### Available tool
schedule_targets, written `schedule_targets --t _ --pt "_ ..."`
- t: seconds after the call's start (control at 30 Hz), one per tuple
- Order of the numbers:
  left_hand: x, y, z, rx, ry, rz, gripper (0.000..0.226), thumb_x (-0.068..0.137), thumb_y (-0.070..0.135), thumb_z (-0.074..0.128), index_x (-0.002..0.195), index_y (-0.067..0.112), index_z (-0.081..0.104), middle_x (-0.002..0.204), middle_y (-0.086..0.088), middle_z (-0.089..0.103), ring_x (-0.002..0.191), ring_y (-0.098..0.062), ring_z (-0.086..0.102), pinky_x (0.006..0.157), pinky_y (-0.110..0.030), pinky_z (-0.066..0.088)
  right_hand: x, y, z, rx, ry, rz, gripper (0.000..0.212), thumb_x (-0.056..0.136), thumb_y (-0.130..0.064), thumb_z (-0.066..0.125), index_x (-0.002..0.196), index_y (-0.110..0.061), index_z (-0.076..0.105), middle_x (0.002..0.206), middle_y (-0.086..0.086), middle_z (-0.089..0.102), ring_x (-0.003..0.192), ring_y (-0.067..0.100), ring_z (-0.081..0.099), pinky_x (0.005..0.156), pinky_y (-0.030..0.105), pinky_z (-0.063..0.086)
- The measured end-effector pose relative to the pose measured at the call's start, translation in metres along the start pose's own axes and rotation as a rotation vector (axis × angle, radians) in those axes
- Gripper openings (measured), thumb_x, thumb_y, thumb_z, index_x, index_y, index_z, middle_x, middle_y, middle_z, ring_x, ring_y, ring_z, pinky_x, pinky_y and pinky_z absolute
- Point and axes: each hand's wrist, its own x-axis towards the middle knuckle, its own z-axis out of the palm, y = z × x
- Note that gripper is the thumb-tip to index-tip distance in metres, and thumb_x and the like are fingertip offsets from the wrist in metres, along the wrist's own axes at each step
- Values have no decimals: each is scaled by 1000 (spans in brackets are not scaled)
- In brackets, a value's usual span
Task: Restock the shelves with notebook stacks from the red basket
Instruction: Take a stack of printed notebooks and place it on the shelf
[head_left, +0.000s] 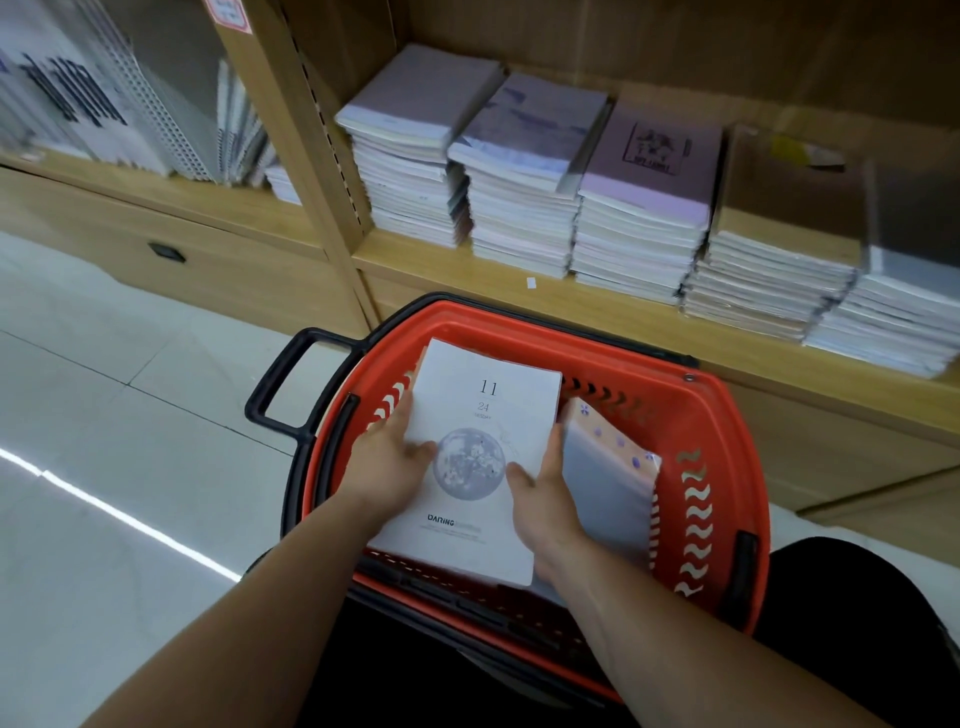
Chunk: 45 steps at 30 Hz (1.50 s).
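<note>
- Your white notebook stack, the one with the moon on its cover, lies inside the red basket, toward its left half.
- Your left hand grips its left edge, thumb on the cover and fingers down the side. Your right hand grips the right edge the same way.
- Expect real weight. It looks like many bound notebooks, stiff as a block, but the layers may slide on each other if the covers are slick. Support it from below at both long edges and keep it level.
- A dotted-cover stack leans just beside it, against your right fingers, and may shift as you lift.
- The basket's far rim and black handle stand between you and the shelf.
- The shelf piles sit packed side by side, so you will likely be topping one up.
</note>
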Motion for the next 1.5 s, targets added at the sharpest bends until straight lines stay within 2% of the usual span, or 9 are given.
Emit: schedule_targets --t 0.07,0.2,0.4,0.53,0.73,0.93,1.1,1.3,1.5 --pt "-1 -1 -4 -75 -9 -9 72 86 44 60 148 55 25 132 2 56 116 -23 59 99 -49 52 -1 1 -3 27 -16 -1 77 105 -20 49 158 -46 0 136 -6 59 112 20 59 93 30 44" --pt "-1 3 -11 -303 -131 -25 61 98 13 59 144 51 42 118 12 67 95 -14 71 72 -30 58 0 2 -9 116 -57 26 75 105 -23 48 156 -53 1 130 -9 58 109 18 60 104 42 48" --pt "-19 24 -14 -392 -183 70 79 96 -4 56 132 64 38 104 26 72 90 -11 75 69 -33 60 -3 -4 -15 189 -66 -25 70 104 -17 49 155 -53 16 131 -17 60 119 14 59 102 36 47" --pt "-40 53 -17 -496 -152 166 79 95 -7 56 130 64 44 112 13 70 89 -21 76 67 -36 61 -15 -20 -31 264 -57 -75 65 100 -25 56 131 -76 30 124 -25 66 117 13 65 104 46 52" --pt "-55 102 -34 -596 -132 346 78 95 -11 52 148 46 42 128 5 69 112 -23 69 84 -43 58 -29 -82 -74 363 1 -302 63 100 -6 59 148 -42 43 122 -21 71 115 8 67 97 35 54" --pt "-73 165 -61 -747 -193 548 74 92 -12 49 142 42 49 127 2 70 107 -26 71 75 -38 60 -69 -161 -124 292 53 -501 61 100 -14 62 136 -61 46 122 -35 65 115 1 65 101 44 54" --pt "-94 223 -79 -793 -249 717 78 81 -1 58 146 39 47 135 1 65 108 -27 69 77 -36 60 -111 -212 -171 475 74 -627 63 99 -3 56 138 -53 49 115 -25 71 98 9 74 69 30 61" --pt "-109 320 -85 -769 -241 758 72 87 -6 55 138 45 53 117 2 74 92 -31 74 74 -49 61 -126 -278 -222 504 206 -787 60 99 1 53 145 -37 52 127 -4 71 110 27 71 92 53 57" --pt "-74 414 -79 -618 -239 707 45 97 0 55 130 30 61 106 -6 77 96 -29 75 85 -44 60 -98 -361 -289 596 309 -682 50 97 2 56 140 -21 57 103 4 78 87 23 77 62 38 63"
